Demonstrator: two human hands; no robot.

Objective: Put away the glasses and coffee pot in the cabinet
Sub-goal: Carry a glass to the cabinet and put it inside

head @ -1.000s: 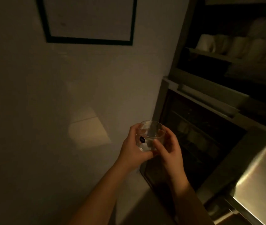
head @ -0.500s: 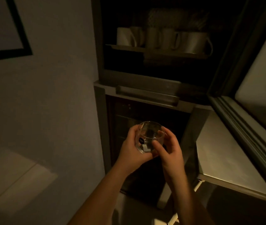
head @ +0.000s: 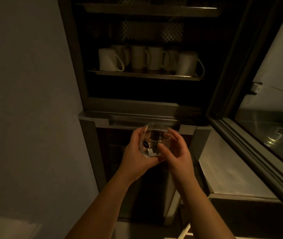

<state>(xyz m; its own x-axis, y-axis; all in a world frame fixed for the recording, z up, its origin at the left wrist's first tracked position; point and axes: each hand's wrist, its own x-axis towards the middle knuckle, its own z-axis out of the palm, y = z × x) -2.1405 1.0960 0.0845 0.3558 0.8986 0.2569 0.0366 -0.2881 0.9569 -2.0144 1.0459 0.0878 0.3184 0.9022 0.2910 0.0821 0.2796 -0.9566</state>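
A short clear glass point(head: 155, 141) with a small dark round sticker is held upright in front of me, low in the middle of the view. My left hand point(head: 135, 157) cups it from the left and below, and my right hand point(head: 177, 152) grips its right side with thumb and fingers. Straight ahead stands the open cabinet point(head: 75, 66), dark inside. No coffee pot is in sight.
Several white mugs point(head: 147, 57) stand on a tray-like shelf point(head: 142, 75) in the cabinet, with a perforated panel above. The cabinet's glass door point(head: 265, 118) hangs open on the right. A pale counter point(head: 227, 166) lies below it. A plain wall point(head: 25, 83) fills the left.
My view swung right and upward, from the wall to the open cabinet, now facing its shelves. Both hands kept hold of the glass and lifted it slightly toward the cabinet.
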